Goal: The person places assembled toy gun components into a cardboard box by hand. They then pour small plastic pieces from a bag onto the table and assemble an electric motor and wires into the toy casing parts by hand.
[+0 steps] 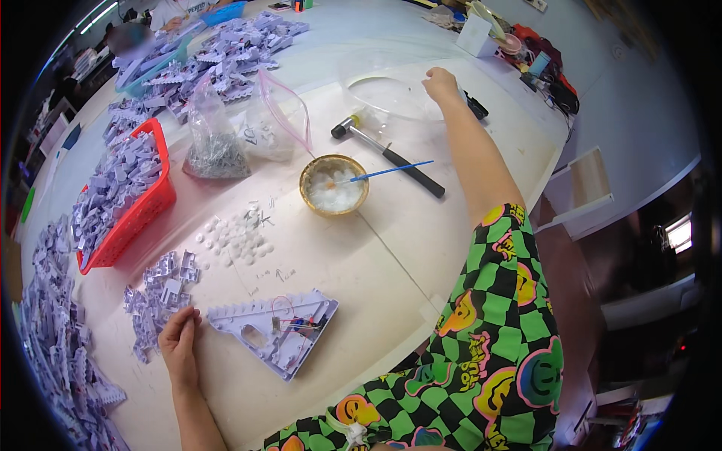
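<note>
My left hand (180,340) rests on the table with its fingers curled together beside the pointed end of a lavender plastic housing (293,316). Whatever those fingers hold, if anything, is hidden. Thin red wires and a small blue part sit inside the triangular housing. My right hand (442,84) reaches far out, closed, at the edge of a clear round plastic tub (353,96); I cannot make out what is in its grip. Between my arms stands a brass-coloured bowl (303,188) of white fluffy material, with a blue stick (398,169) lying across its rim.
A hammer (402,161) lies beyond the bowl. Small white discs (237,237) and lavender brackets (162,297) spread at left, near a red basket (143,218) of parts. Bags of screws (218,154) stand behind. Heaped lavender parts (56,323) line the left; a person sits far left.
</note>
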